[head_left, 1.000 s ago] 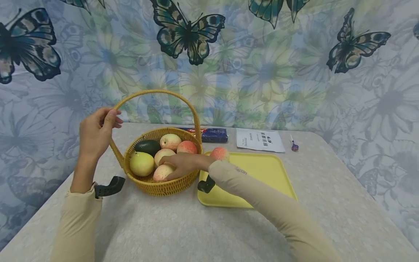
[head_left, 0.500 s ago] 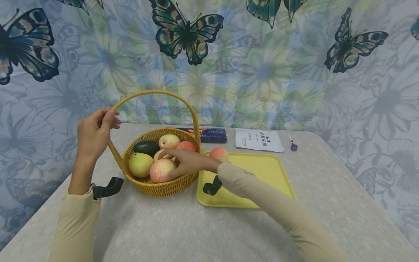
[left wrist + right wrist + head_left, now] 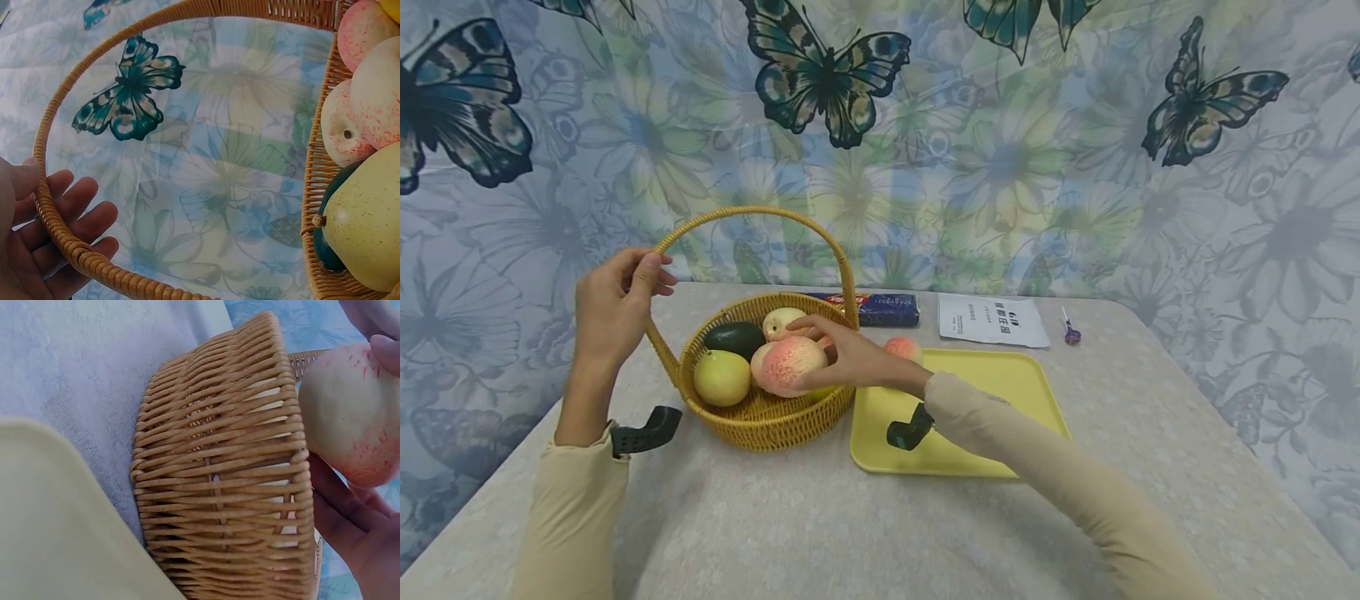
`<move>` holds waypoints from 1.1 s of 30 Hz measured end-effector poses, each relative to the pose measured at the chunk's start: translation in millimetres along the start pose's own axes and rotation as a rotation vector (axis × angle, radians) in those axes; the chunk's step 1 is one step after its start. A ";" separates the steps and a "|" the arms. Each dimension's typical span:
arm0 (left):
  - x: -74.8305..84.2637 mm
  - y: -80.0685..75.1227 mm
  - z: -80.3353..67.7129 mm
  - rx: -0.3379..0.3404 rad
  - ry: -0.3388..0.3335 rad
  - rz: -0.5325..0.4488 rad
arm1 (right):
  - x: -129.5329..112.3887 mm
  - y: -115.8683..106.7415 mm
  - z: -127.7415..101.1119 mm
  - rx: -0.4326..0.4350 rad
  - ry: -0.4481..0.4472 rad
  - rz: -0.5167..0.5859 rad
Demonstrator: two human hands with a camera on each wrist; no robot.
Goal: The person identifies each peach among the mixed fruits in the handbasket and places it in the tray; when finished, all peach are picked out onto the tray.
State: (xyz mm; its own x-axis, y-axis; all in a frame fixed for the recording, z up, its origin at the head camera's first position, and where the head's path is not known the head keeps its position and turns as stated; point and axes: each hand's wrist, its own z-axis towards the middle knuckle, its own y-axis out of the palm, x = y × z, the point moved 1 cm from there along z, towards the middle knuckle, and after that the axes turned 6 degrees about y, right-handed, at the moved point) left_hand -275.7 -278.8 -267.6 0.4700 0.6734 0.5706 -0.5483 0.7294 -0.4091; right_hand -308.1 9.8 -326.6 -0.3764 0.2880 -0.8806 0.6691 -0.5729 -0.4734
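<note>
Now the right hand (image 3: 850, 360) had a peach (image 3: 792, 364) off the pile — thumb below and fingers curled over the top, the fruit clear of the others and level with the rim of the wicker basket (image 3: 760, 421). Half a second earlier the same peach sat lower, at the front of the basket with the hand only closing on it; a second earlier the fingers were down among the fruit. So the lift was made, and the peach hung just inside the rim on the side nearest the yellow tray (image 3: 985, 392). The right wrist view showed the peach (image 3: 350, 412) cupped in the palm beside the basket wall (image 3: 225, 481).

The left hand (image 3: 613, 304) had not shifted through all three views — fingers and thumb wrapped round the handle (image 3: 752, 214) low on its left side, steadying the basket. The left wrist view confirmed fingers (image 3: 69, 206) hooked behind the woven hoop.

Left in the basket: a yellow-green pear (image 3: 722, 377), a dark avocado (image 3: 737, 337), a pale peach at the back (image 3: 781, 321), others partly hidden behind the hand. One peach (image 3: 902, 347) already lay on the tray's far left corner, partly hidden by the wrist.

Judged: the basket was being emptied fruit by fruit onto the tray, early on.
</note>
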 end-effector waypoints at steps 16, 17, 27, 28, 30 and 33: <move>1.0 0.1 0.1 -0.002 0.003 -0.006 | 10.4 -18.7 -31.1 0.096 0.037 0.095; 0.7 0.1 0.1 -0.001 0.003 -0.004 | 10.1 -20.3 -32.8 0.113 0.043 0.089; -0.2 -0.2 0.7 0.005 0.004 0.002 | 16.5 -38.0 -47.7 0.246 0.056 0.081; -0.2 -0.3 0.6 0.004 0.003 0.003 | 17.7 -39.8 -49.7 0.258 0.064 0.078; -0.1 -0.2 0.5 0.001 0.001 0.004 | 21.4 -43.7 -53.5 0.282 0.074 0.078; -0.5 -0.2 0.2 -0.003 -0.001 0.004 | 26.7 -49.3 -58.7 0.307 0.076 0.090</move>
State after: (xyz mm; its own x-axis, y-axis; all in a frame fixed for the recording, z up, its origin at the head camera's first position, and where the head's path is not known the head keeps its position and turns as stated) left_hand -276.0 -279.3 -267.7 0.4669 0.6763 0.5698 -0.5479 0.7270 -0.4139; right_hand -313.5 90.8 -328.2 -0.2680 0.2753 -0.9232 0.4684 -0.8001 -0.3746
